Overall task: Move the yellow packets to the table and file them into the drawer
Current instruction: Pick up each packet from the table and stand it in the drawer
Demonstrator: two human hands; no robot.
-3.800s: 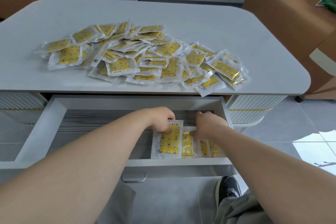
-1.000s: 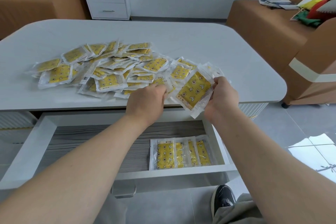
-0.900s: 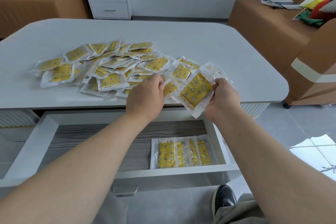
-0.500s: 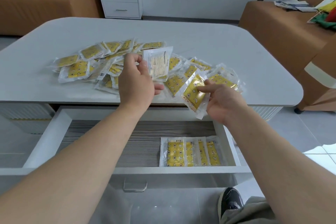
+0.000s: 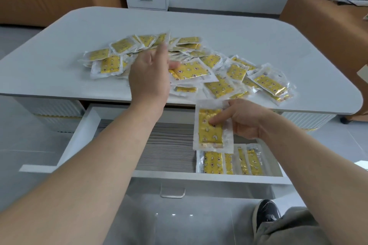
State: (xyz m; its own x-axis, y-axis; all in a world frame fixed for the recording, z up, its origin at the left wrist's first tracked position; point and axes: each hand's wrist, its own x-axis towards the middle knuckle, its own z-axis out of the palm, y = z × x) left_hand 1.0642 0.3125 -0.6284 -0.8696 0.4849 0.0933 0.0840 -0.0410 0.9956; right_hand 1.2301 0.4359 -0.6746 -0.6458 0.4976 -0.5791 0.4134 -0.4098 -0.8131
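Yellow pkt (image 5: 210, 135) in right hand (image 5: 247, 123) now over drawer (image 5: 179, 177); left hand's (image 5: 149, 79) flipped.

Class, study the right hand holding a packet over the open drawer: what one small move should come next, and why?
Probably lower the held packet in the right hand into the drawer, at the left end of the filed row. It hangs just above that row, and bare drawer floor lies beside it.
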